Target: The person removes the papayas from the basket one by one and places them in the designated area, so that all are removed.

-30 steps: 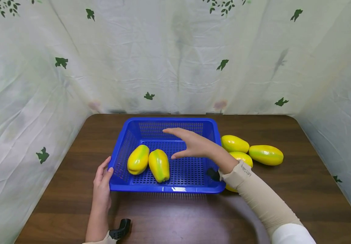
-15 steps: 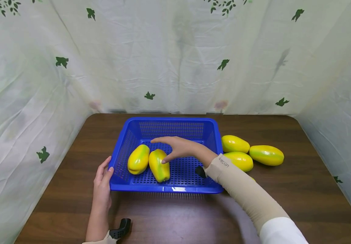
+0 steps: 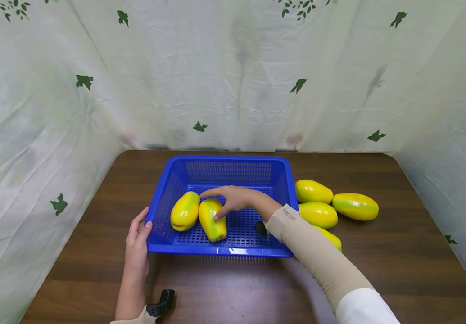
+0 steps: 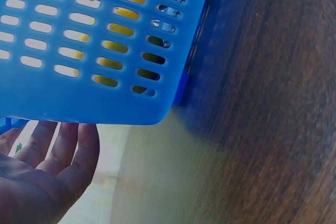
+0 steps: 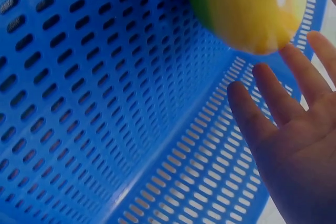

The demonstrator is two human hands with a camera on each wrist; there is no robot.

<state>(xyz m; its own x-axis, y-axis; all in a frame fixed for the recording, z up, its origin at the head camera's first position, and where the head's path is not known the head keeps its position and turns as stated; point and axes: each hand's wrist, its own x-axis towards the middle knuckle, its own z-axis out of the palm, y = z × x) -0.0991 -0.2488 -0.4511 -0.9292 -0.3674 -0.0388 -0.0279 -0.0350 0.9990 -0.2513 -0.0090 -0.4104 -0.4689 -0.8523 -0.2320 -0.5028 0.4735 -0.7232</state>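
A blue plastic basket (image 3: 220,251) with slotted walls stands on the wooden table. Two yellow papayas with green streaks lie in its left half: a left papaya (image 3: 185,211) and a right papaya (image 3: 212,227). My right hand (image 3: 234,199) reaches over the right papaya, thumb against its near face and fingers beyond its upper end. In the right wrist view, those fingers (image 5: 278,98) are spread and fairly straight beside the papaya (image 5: 252,9). At the basket's left side, my left hand (image 3: 136,245) holds the rim; its fingers (image 4: 65,150) reach up to the rim edge in the left wrist view.
Several more papayas lie on the table to the right of the basket, among them a far papaya (image 3: 314,191), an outer papaya (image 3: 355,207) and a middle papaya (image 3: 318,214). Another papaya (image 3: 332,237) is partly behind my right sleeve. A pale curtain (image 3: 233,90) encloses the table.
My right hand has moved left and down inside the basket, onto the right papaya. The left hand stays at the rim, and both papayas in the basket lie where they were.
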